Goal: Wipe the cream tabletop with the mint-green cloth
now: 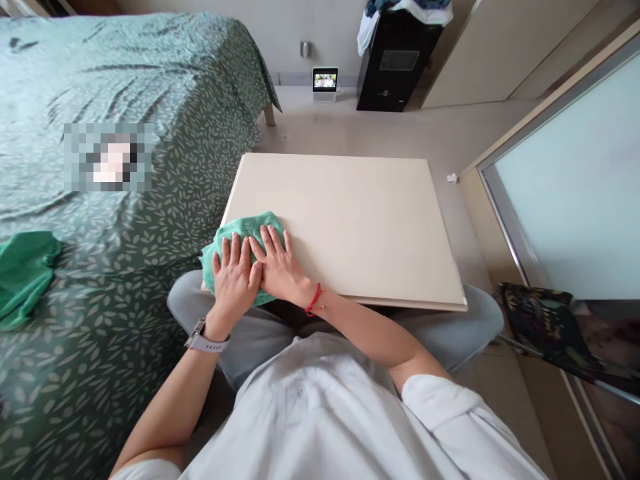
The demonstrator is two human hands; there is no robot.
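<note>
A green cloth (250, 225) lies spread over the near left corner of a cream-coloured tabletop (360, 220), part of it hanging past the edge. Flat on the cloth rests my left hand (234, 273), its fingers stretched forward; a watch with a pale strap is on that wrist. My right hand (280, 267) reaches across from the right and also presses flat on the cloth, right beside the left one, fingers apart. A red string bracelet (315, 300) circles my right wrist. The board sits over my crossed legs in grey trousers.
At left stands a bed with a green leaf-patterned sheet (165, 167), bearing another green cloth (25, 273) and a blurred patch. A small lit screen (325, 83) and a black cabinet (395, 67) stand by the far wall. A frosted panel (575, 167) is at right.
</note>
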